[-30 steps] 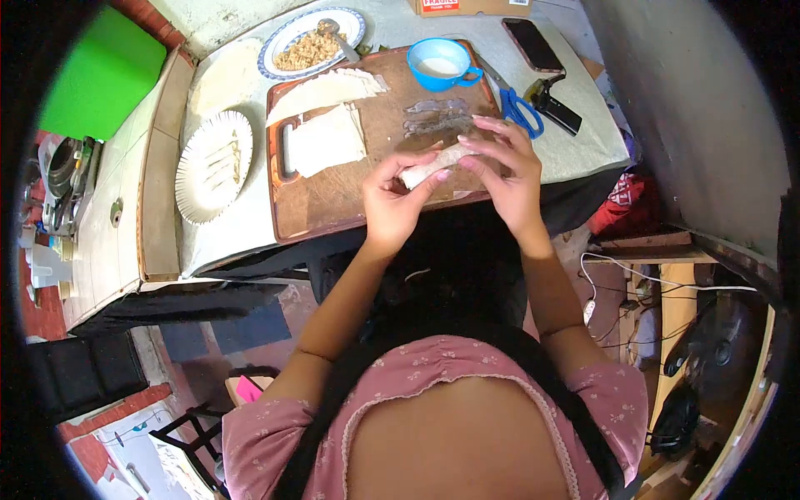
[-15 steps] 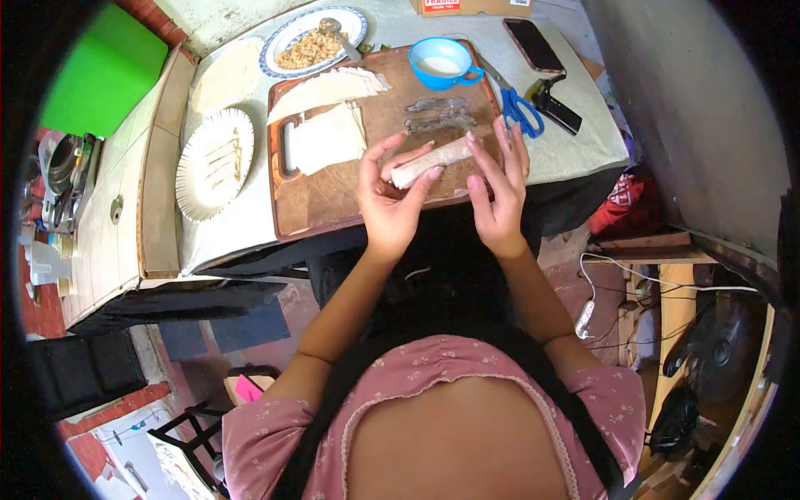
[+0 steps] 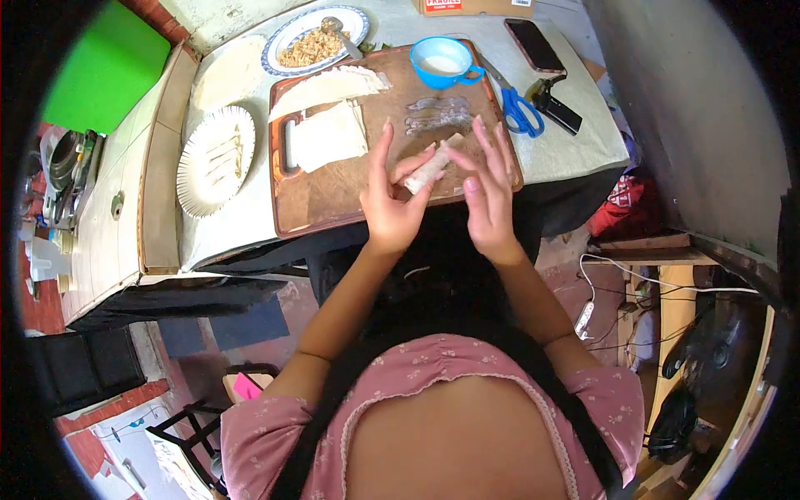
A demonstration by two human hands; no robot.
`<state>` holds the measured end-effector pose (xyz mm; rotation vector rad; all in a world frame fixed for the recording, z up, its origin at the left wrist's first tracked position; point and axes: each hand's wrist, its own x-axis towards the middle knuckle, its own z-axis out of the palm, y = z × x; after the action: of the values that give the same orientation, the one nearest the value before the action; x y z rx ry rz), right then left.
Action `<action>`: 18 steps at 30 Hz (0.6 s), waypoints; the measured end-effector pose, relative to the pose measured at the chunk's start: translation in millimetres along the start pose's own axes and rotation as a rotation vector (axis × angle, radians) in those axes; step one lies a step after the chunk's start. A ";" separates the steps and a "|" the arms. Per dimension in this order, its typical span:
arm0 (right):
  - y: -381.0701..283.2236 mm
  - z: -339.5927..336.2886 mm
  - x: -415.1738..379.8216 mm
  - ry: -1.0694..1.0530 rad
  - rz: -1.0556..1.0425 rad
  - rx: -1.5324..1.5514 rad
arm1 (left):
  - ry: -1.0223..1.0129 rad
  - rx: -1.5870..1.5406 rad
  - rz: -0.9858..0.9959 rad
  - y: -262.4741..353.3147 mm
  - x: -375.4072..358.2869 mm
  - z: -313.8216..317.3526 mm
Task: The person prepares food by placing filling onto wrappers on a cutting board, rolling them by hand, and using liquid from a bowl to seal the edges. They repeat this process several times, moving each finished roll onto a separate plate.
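A pale rolled spring roll [image 3: 430, 172] is tilted over the front of the brown cutting board [image 3: 321, 204]. My left hand [image 3: 396, 204] is closed on the roll between thumb and fingers. My right hand [image 3: 490, 196] has its fingers apart, and one fingertip touches the roll's upper end. On the board lie a stack of square wrappers [image 3: 329, 137] and a folded-over pile of wrapper sheets [image 3: 333, 90]. Behind the roll is a wet, whitish smear [image 3: 437, 114]. A blue cup [image 3: 444, 75] with white liquid stands at the board's back right.
Left of the board, a white fluted plate [image 3: 196, 171] bears several thin rolls. A blue-rimmed plate [image 3: 273, 60] holds crumbly filling and a spoon [image 3: 340, 32]. Blue scissors [image 3: 521, 112], a phone [image 3: 535, 46] and a black device [image 3: 557, 107] lie at right. A cardboard box [image 3: 492, 7] stands behind.
The roll has tilted more upright and shifted slightly towards the right hand. My left index finger has lifted and straightened off it. The right hand has moved slightly left, its fingers straighter.
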<state>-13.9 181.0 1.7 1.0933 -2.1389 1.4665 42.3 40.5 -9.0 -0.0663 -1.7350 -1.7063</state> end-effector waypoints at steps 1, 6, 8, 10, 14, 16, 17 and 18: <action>-2.7 2.2 -1.0 -0.013 -0.017 -0.047 | 0.017 0.013 -0.005 0.3 -0.8 0.9; -9.1 7.6 -9.4 -0.070 -0.040 -0.127 | -0.012 0.352 0.023 5.8 -3.3 -5.9; -13.7 10.5 -12.7 -0.067 -0.051 -0.105 | -0.006 0.412 0.039 7.3 -2.8 -6.4; -15.4 10.8 -15.4 -0.083 -0.067 -0.110 | 0.002 0.459 0.068 9.6 -1.3 -6.4; -14.3 9.5 -16.2 -0.089 -0.164 -0.083 | -0.007 0.440 0.091 8.6 -1.3 -9.6; -12.8 7.0 -16.2 -0.081 -0.168 -0.021 | -0.022 0.421 0.080 13.7 -1.4 -10.0; -13.0 5.0 -15.6 -0.075 -0.141 0.020 | -0.012 0.418 0.113 11.6 -1.0 -8.9; -13.7 3.6 -14.6 -0.069 -0.113 0.062 | -0.002 0.414 0.145 7.9 -0.2 -6.8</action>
<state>6.3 181.3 -0.3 1.2826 -2.0525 1.4723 49.3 35.5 -3.0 -0.0059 -1.9981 -1.2187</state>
